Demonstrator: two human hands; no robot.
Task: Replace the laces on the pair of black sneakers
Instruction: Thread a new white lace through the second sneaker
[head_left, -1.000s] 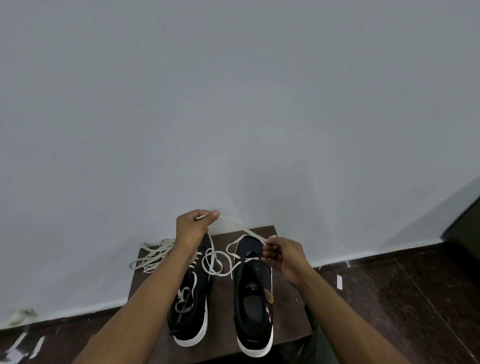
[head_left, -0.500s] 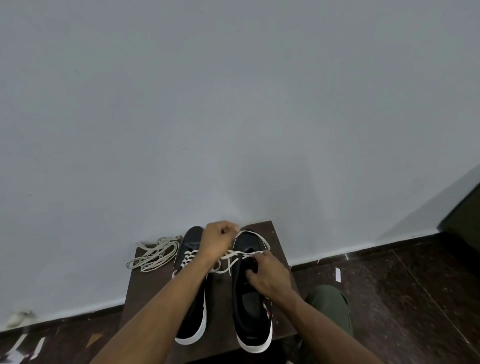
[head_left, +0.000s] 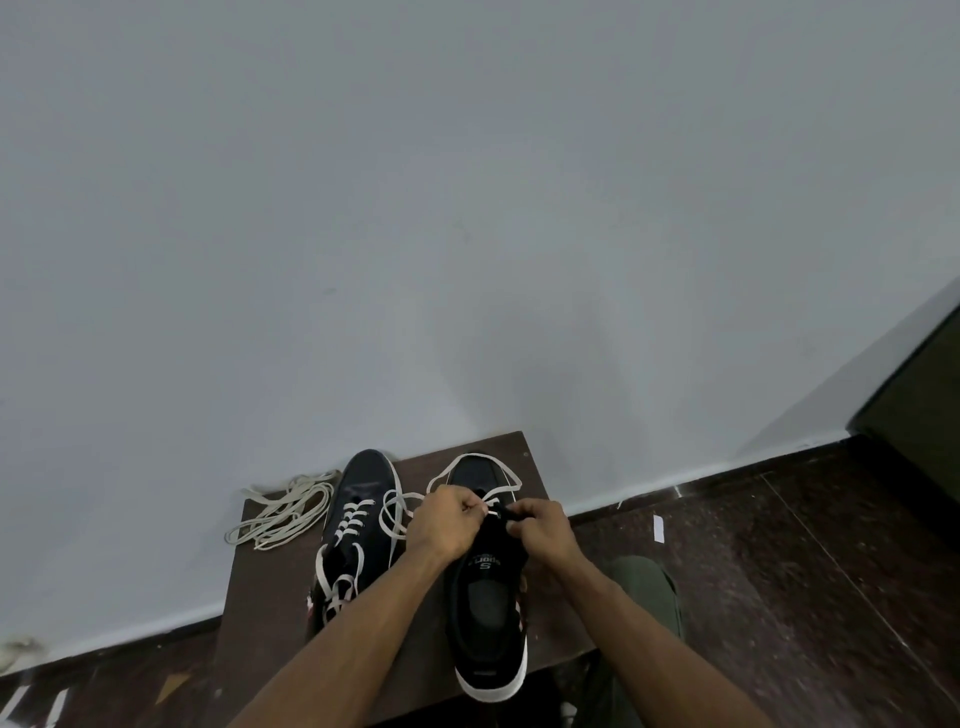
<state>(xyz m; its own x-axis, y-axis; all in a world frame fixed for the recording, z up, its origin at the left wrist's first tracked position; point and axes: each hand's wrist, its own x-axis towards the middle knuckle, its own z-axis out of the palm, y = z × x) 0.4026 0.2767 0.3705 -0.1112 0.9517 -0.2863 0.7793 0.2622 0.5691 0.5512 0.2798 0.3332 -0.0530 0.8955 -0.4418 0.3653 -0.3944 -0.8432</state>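
Two black sneakers with white soles stand side by side on a small dark wooden table (head_left: 260, 587), toes toward the wall. The left sneaker (head_left: 358, 525) is laced with a white lace. On the right sneaker (head_left: 485, 608) a white lace (head_left: 470, 460) loops loosely over the toe. My left hand (head_left: 447, 522) pinches that lace above the eyelets. My right hand (head_left: 540, 525) grips the upper of the right sneaker, close against my left hand. The eyelets themselves are hidden by my fingers.
A loose bundle of off-white laces (head_left: 283, 512) lies at the table's back left corner. A grey wall (head_left: 467, 208) rises right behind the table. Dark speckled floor (head_left: 779, 571) spreads to the right, with my green-clad knee (head_left: 647, 587) beside the table.
My left hand came down from above the left sneaker to the right sneaker's eyelets, drawing the lace in. My right hand moved forward to meet it. The camera shifted closer.
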